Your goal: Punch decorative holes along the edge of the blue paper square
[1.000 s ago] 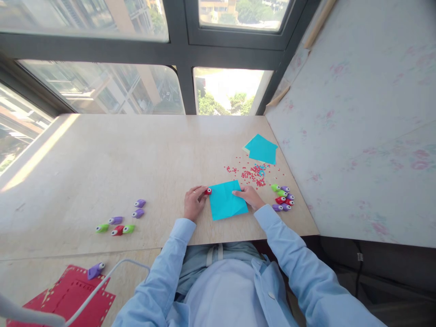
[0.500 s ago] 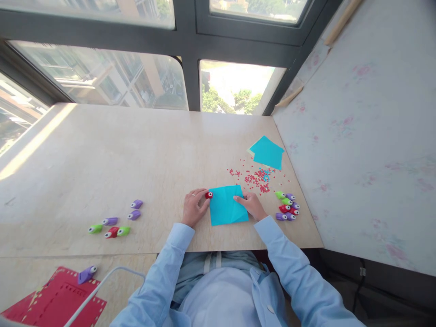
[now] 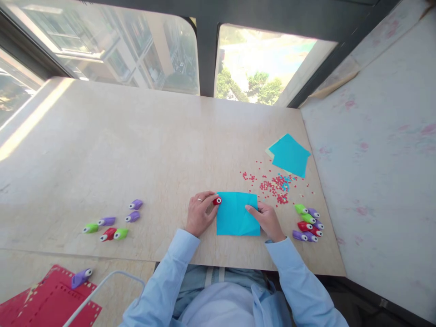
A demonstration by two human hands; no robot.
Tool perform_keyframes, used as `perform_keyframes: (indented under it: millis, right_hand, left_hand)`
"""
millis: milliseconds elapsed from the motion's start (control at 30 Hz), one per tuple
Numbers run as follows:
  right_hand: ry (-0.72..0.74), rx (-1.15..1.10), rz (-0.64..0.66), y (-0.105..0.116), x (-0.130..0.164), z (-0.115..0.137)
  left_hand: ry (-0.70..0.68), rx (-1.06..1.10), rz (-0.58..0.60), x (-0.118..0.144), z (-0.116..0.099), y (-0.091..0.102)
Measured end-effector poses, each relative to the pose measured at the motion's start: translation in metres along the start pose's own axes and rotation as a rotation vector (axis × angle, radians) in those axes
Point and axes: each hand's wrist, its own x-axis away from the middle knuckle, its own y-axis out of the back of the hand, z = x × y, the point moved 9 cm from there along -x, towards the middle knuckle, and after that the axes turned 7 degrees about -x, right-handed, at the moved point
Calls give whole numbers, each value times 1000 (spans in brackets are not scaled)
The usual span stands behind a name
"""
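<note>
A blue sheet of paper [image 3: 235, 220] with faint creases lies in front of me. My left hand [image 3: 200, 212] is closed round a small red craft punch [image 3: 217, 200], which sits at the sheet's upper left corner; whether its slot is over the paper edge I cannot tell. My right hand [image 3: 267, 218] grips the sheet's right edge, thumb on top and fingers hidden beneath. Past the sheet lie scattered tiny red paper pieces [image 3: 272, 185] and a few blue ones [image 3: 285, 181].
At right stands a cluster of purple, green and red punches [image 3: 308, 222]. More punches [image 3: 109, 234] lie at left. Blue paper [image 3: 291, 154] rests at the back right. Lower left are punched red paper [image 3: 51, 297], a purple punch [image 3: 81, 278] and a white curved tube [image 3: 102, 286].
The camera view has tilted down and shifted, so everything appears displaced. Both hands keep their holds on the red punch and the blue sheet.
</note>
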Motion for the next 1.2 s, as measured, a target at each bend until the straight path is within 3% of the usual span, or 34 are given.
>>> perform_keyframes:
  millis: [433,733,1200]
  right_hand:
    - [-25,35,27,-2,3,3]
    - [-46,23,39,-6,-1,6]
    - [59,-17,62,-8,-8,6]
  left_hand:
    - [102,112,-97,0,4,11]
    - [73,91,-104,-1,5,9]
    - [109,174,-138,0,11,7]
